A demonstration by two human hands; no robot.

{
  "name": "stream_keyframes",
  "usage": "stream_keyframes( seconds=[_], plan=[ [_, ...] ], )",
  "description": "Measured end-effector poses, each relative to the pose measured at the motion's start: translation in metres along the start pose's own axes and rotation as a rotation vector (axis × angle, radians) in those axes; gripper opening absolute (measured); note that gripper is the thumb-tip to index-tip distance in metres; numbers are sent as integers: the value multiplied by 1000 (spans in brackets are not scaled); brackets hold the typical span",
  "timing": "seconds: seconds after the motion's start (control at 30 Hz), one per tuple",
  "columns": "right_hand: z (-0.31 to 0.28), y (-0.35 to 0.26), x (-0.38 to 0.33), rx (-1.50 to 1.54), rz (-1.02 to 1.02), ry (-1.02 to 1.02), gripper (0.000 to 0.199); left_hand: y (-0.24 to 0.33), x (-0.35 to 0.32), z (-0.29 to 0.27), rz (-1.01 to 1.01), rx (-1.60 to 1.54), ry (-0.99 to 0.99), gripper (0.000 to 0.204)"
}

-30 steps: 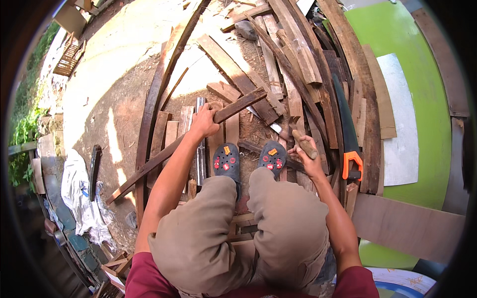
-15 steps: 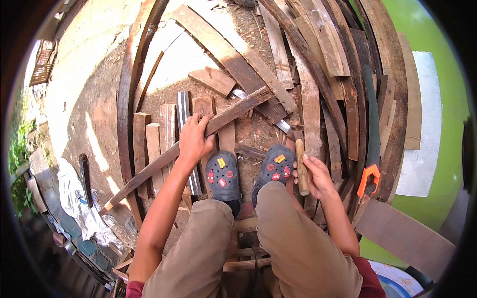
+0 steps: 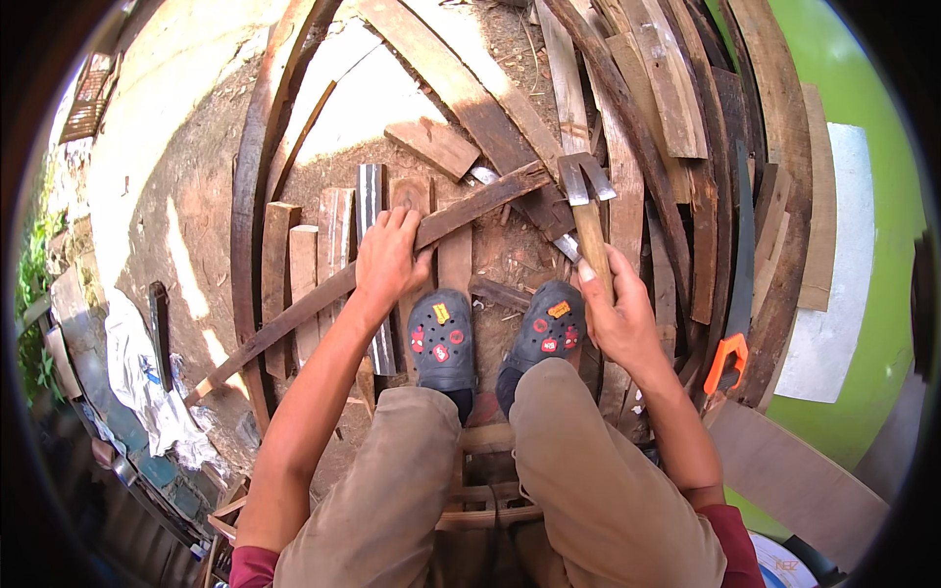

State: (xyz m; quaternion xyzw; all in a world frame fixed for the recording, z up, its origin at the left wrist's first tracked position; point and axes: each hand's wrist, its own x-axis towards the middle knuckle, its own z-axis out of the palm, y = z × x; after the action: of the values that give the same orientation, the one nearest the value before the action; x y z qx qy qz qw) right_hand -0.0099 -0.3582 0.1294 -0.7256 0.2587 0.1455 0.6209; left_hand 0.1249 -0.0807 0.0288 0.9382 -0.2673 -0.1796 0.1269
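Note:
My left hand [image 3: 389, 257] presses down on a long, narrow, weathered wooden slat [image 3: 323, 294] that runs diagonally from lower left to upper right across the ground. My right hand [image 3: 618, 316] grips the wooden handle of a claw hammer [image 3: 587, 204], whose metal head is raised beside the slat's far end. My two feet in dark clogs [image 3: 495, 333] rest on the ground between the hands, and my knees in tan trousers fill the lower middle.
Short boards [image 3: 294, 265] and a metal strip [image 3: 371, 211] lie under the slat. A heap of old planks [image 3: 667, 118] covers the right side. A handsaw with an orange handle [image 3: 735, 323] lies on them. A green wall [image 3: 872, 245] stands at right.
My right hand has lifted the hammer up and forward, so its head now sits near the slat's far end. My left hand stays on the slat.

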Motion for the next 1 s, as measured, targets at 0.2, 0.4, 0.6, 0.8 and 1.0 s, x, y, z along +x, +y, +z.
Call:
stream_keyframes(
  seconds=[0.2, 0.4, 0.6, 0.8, 1.0],
  plan=[
    [13, 0, 16, -195, -208, 126, 45, 1, -3, -1, 15, 10, 11, 48],
    [22, 6, 30, -397, -148, 155, 39, -2, -2, 2, 25, -18, 2, 47],
    [19, -31, 25, -296, -330, 225, 34, -1, -3, 0, 12, 17, 17, 47],
    [-2, 13, 48, -451, -97, 147, 33, 0, -1, 0, 34, -34, 56, 47],
    [6, -26, 26, -300, -269, 155, 35, -1, -1, 4, -3, 10, 1, 48]
  ],
)
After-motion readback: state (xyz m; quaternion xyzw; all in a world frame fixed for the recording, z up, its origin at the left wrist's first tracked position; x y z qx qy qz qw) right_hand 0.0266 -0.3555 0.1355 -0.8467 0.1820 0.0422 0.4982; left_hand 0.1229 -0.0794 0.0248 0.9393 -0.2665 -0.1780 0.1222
